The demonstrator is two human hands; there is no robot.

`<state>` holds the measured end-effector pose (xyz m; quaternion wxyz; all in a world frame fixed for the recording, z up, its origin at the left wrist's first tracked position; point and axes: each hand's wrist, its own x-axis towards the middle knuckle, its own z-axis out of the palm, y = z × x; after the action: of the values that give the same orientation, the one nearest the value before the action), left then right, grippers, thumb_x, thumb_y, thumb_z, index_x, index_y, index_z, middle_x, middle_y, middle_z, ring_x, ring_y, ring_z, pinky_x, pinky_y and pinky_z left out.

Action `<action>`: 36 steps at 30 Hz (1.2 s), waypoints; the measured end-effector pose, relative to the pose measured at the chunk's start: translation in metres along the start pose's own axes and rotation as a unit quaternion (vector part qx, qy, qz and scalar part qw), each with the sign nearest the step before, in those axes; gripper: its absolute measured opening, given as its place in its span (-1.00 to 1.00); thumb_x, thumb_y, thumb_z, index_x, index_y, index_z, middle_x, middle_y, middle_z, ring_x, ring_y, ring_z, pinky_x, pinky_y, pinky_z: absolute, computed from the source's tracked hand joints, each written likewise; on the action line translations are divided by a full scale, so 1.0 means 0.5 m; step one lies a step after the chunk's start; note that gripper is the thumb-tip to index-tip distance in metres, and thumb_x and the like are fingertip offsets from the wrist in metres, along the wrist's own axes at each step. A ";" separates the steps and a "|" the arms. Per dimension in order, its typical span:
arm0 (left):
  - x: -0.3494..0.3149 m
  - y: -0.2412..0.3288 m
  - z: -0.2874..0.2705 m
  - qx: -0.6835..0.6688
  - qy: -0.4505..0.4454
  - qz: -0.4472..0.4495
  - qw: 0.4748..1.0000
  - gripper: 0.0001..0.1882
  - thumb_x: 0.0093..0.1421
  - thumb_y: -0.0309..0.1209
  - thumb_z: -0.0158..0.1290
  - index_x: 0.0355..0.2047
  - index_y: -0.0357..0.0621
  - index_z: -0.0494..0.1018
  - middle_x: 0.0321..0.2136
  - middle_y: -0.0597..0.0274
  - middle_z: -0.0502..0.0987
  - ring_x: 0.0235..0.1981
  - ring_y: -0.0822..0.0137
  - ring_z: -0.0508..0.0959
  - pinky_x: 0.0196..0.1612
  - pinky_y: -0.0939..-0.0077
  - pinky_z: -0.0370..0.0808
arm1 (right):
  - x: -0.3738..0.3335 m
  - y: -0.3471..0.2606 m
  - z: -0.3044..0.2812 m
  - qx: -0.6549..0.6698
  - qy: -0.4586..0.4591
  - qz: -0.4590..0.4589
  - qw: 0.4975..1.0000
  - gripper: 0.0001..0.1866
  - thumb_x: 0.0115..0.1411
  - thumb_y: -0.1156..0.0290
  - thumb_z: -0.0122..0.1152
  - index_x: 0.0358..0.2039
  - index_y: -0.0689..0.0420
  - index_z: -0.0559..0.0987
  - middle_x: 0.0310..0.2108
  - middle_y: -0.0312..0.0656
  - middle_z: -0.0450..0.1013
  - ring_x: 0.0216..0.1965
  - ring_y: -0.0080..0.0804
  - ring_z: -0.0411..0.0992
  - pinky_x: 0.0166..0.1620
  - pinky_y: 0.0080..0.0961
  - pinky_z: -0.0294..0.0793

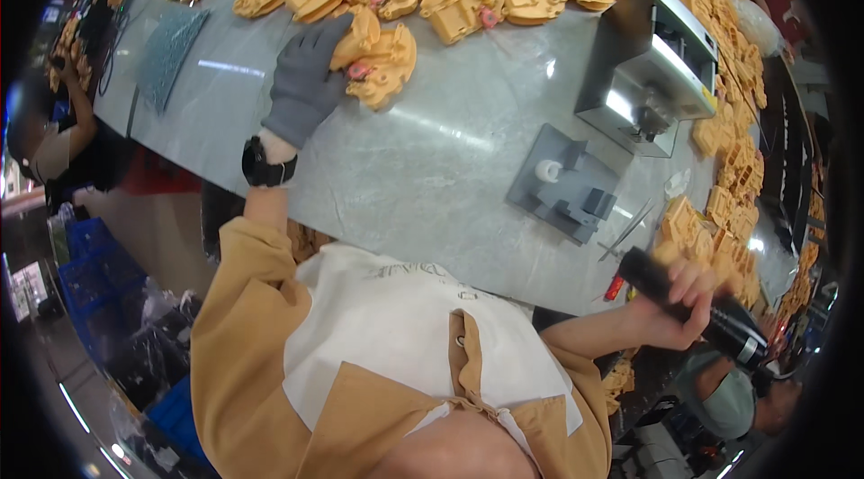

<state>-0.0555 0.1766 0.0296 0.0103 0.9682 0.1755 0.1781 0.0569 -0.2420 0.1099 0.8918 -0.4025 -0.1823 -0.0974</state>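
Note:
My left hand (pixel 309 78), in a grey glove, is closed on the edge of a tan plastic housing (pixel 385 65) with a small pink-red piece on it. The housing is at the far left of the grey table, just in front of a row of similar parts. At the right table edge my bare right hand (pixel 681 306) is wrapped round a black electric screwdriver (pixel 650 276). Its thin metal tip points left, toward the table. A grey fixture (pixel 562 184) with a white round post lies between my hands, nearer the right one.
Many tan housings (pixel 459 11) line the far edge and the right side. An open metal box (pixel 648 69) stands behind the fixture. Tweezers (pixel 627 229) and a red-handled tool (pixel 615 287) lie near the right edge. A bubble-wrap bag (pixel 171 54) lies far left. Other people sit at both sides.

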 end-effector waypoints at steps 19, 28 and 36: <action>0.037 0.043 0.041 -0.085 -0.019 -0.105 0.991 -0.18 -0.14 -0.29 0.21 0.14 -0.13 0.12 -0.11 0.03 0.42 -0.08 0.04 0.38 -0.03 0.27 0.33 | -0.041 -0.014 -0.072 -0.061 0.141 0.014 0.988 -0.62 0.01 0.46 -0.06 -0.09 0.10 0.35 -0.64 -0.35 0.09 -0.64 -0.54 0.12 -0.40 -0.47 0.20; -0.005 -0.038 0.058 -0.228 -0.123 -0.145 0.955 -0.24 -0.15 -0.45 0.16 0.12 -0.18 0.15 -0.02 0.02 0.35 -0.01 0.17 0.38 0.00 0.38 0.35 | -0.066 -0.033 -0.121 -0.067 0.190 0.007 0.979 -0.58 0.01 0.47 -0.04 -0.05 0.09 0.30 -0.64 -0.34 0.13 -0.63 -0.51 0.16 -0.37 -0.45 0.20; -0.079 -0.037 -0.019 -0.421 -0.046 -0.173 0.889 -0.23 -0.13 -0.62 0.13 0.14 -0.22 0.10 -0.03 0.11 0.33 -0.09 0.34 0.41 -0.08 0.48 0.40 | -0.089 -0.063 -0.147 -0.069 0.224 -0.014 0.972 -0.61 0.02 0.49 -0.05 -0.07 0.08 0.30 -0.64 -0.34 0.12 -0.62 -0.52 0.16 -0.38 -0.47 0.18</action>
<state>-0.0994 0.1802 0.0235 0.4556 0.8346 0.2477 0.1857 0.0243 -0.3167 0.0686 0.8785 -0.4284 0.0238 -0.2100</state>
